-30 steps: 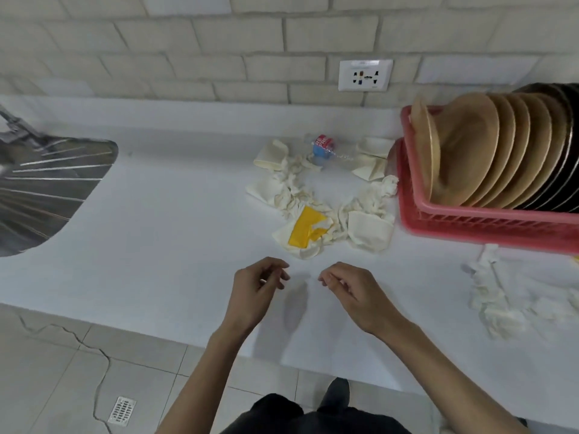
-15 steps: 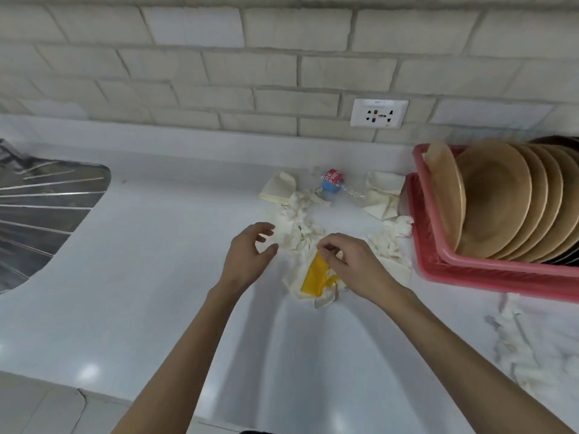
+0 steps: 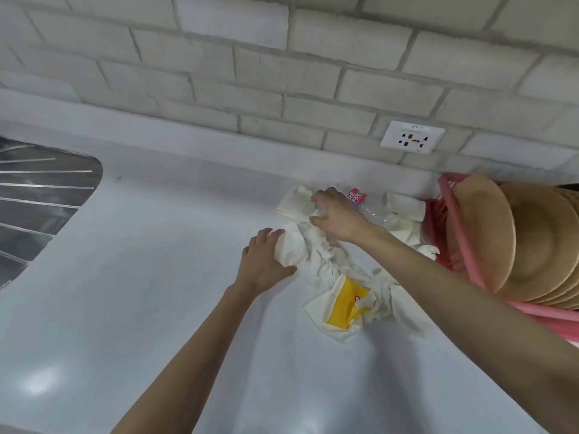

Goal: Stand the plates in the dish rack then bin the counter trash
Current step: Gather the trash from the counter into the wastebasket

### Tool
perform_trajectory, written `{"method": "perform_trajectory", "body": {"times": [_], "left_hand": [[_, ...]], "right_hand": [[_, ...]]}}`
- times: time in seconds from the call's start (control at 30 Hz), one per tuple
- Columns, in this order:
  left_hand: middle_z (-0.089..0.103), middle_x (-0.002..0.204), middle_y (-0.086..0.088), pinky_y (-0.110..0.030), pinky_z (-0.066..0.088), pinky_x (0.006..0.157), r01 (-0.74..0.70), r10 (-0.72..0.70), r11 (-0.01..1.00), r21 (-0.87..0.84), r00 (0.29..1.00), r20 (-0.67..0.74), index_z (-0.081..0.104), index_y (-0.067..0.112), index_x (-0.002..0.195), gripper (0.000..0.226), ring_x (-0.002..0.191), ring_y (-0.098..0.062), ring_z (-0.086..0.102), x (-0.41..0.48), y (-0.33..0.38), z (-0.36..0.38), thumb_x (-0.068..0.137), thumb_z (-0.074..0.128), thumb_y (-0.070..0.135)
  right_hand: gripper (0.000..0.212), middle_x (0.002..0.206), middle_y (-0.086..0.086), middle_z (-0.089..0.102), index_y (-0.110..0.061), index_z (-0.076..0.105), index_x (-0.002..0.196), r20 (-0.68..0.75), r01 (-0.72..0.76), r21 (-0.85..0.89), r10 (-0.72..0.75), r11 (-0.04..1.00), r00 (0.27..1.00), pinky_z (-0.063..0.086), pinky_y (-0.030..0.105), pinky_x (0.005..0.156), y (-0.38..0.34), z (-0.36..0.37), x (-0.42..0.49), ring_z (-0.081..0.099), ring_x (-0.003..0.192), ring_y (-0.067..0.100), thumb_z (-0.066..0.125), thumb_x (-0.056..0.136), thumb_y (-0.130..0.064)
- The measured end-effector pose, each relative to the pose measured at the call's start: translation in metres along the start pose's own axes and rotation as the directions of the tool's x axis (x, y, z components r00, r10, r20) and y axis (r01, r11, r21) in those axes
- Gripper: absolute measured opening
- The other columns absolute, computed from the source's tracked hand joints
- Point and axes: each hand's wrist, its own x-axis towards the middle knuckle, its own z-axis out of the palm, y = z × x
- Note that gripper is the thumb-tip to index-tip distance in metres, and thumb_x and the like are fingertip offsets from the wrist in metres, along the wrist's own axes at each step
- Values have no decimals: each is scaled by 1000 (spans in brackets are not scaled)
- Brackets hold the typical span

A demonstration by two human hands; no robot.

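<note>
Both hands are in the pile of crumpled tissues (image 3: 326, 258) just left of the pink dish rack (image 3: 451, 227). The left hand (image 3: 266, 264) cups a folded napkin (image 3: 289, 250), fingers half curled. The right hand (image 3: 336, 219) closes loosely over tissue beside a plastic bottle (image 3: 368, 208). Plates (image 3: 539, 239) stand in the rack

Cream-white crumpled paper trash (image 3: 316, 258) lies on a pale grey-white counter (image 3: 156, 292); at its 5 o'clock sits a bright yellow wrapper (image 3: 344, 303). A pink dish rack (image 3: 451, 220) holds tan plates (image 3: 539, 245). A red-labelled clear bottle (image 3: 360, 200) shows at 1 o'clock.
</note>
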Motion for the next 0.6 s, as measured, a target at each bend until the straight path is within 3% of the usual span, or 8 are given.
{"method": "perform_trajectory", "body": {"times": [0.13, 0.27, 0.4, 0.6], "left_hand": [[32, 151, 0, -44, 36, 107, -33, 34, 999, 18, 998, -47, 39, 25, 145, 88, 133, -26, 36, -16, -29, -15, 72, 78, 52], [30, 153, 2, -43, 36, 107, -28, 27, 999, -18, 997, -68, 40, 28, 145, 88, 134, -24, 35, -35, -54, -29, 70, 74, 59], [31, 152, 6, -43, 38, 105, -5, -5, 994, -107, 996, -89, 41, 30, 143, 93, 130, -22, 38, -51, -66, -40, 61, 58, 73], [32, 149, 10, -43, 37, 109, -10, -19, 965, -264, 994, -110, 42, 34, 141, 90, 133, -17, 36, -57, -65, -49, 61, 62, 71]], "right_hand": [[70, 143, 11, 31, -16, 32, 144, 54, -76, -117, 82, 990, 995, 40, 41, 101, -13, 22, 45, 36, 130, 31, 66, 86, -33], [90, 146, 12, 26, -18, 21, 149, 119, -95, -191, 119, 977, 986, 35, 43, 104, -20, 40, 75, 34, 129, 36, 73, 78, -38], [84, 140, 15, 32, -16, 27, 146, 80, -106, -240, 128, 965, 989, 36, 42, 99, -25, 43, 89, 35, 125, 36, 73, 78, -30], [84, 137, 12, 35, -17, 31, 144, -33, -75, -198, 70, 977, 997, 37, 43, 98, -39, 28, 87, 36, 124, 34, 76, 76, -38]]}}
